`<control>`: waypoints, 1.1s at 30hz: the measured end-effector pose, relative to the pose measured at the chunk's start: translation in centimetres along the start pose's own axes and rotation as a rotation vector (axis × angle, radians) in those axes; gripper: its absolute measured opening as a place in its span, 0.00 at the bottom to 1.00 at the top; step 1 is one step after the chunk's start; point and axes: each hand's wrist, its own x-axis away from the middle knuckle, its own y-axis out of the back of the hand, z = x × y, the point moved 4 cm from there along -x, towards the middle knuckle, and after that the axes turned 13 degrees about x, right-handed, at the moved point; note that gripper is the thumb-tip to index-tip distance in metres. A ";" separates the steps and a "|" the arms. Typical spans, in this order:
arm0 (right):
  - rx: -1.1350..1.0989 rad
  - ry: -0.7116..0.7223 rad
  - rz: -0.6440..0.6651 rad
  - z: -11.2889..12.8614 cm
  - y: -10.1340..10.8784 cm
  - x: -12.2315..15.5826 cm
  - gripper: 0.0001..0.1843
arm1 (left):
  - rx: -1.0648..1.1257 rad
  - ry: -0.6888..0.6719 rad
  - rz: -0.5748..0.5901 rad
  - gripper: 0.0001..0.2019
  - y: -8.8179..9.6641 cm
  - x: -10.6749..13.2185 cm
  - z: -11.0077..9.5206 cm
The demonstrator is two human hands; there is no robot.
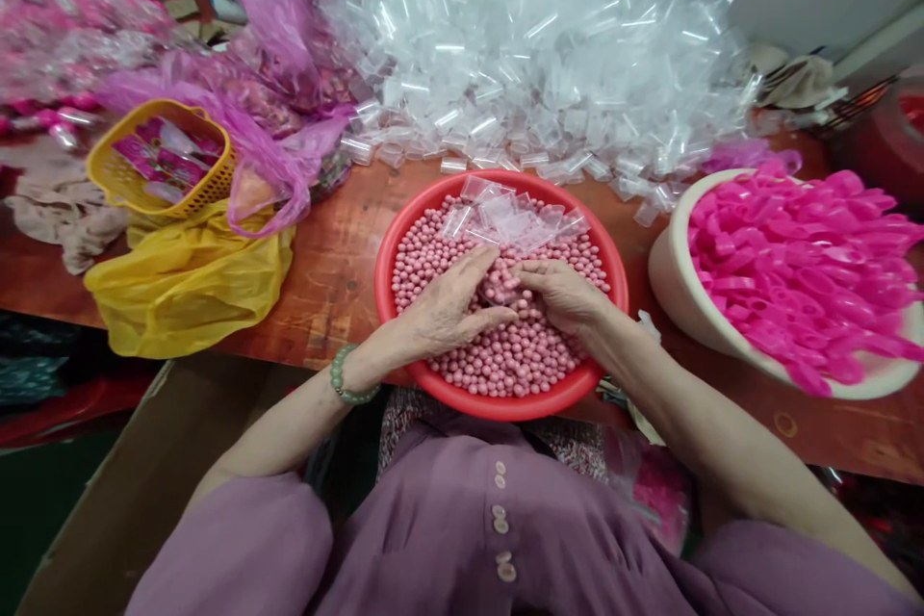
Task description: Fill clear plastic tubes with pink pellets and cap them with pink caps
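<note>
A red basin [501, 407] full of pink beads [498, 371] stands in front of me at the table's edge. My left hand [454, 303] rests over the beads, its thumb stretched out and apart from the fingers, with a clump of beads between them. From the other side my right hand [559, 294] reaches in, thumb and fingers pinched together at that clump. Something glossy and clear shows among the beads there; what the pinch holds is hidden. Several clear plastic tubes [516, 217] lie on the beads just beyond my fingers.
A large heap of clear tubes [549, 48] covers the back of the wooden table [339, 250]. At right stands a cream tub [682, 284] piled with bright pink plastic pieces [801, 260]. At left are a yellow basket [198, 197], a yellow bag [192, 294] and purple plastic bags [278, 10].
</note>
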 end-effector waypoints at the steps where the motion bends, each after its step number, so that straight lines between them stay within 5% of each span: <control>1: -0.036 -0.007 0.020 0.0 -0.1 -0.1 0.14 | 0.029 -0.036 -0.032 0.39 0.3 -0.1 -0.1; 6: -0.209 0.043 0.124 0.0 -1.1 -0.6 0.13 | 0.208 -0.146 -0.128 0.22 1.0 -0.8 -0.8; 11: -0.146 0.064 0.223 -0.2 -2.1 0.0 0.15 | 0.479 0.013 -0.161 0.08 1.0 -1.1 -1.2; 18: 0.230 0.258 0.193 1.2 -1.1 1.5 0.05 | 0.516 0.121 -0.196 0.08 2.0 -0.5 -1.3; 23: 0.573 0.412 0.021 2.3 -0.3 2.6 0.08 | 0.674 0.145 -0.261 0.09 2.5 -0.6 -1.2; 33: 0.125 0.350 -0.073 3.9 0.3 2.6 0.12 | 0.909 0.312 -0.269 0.14 1.1 -0.1 -0.9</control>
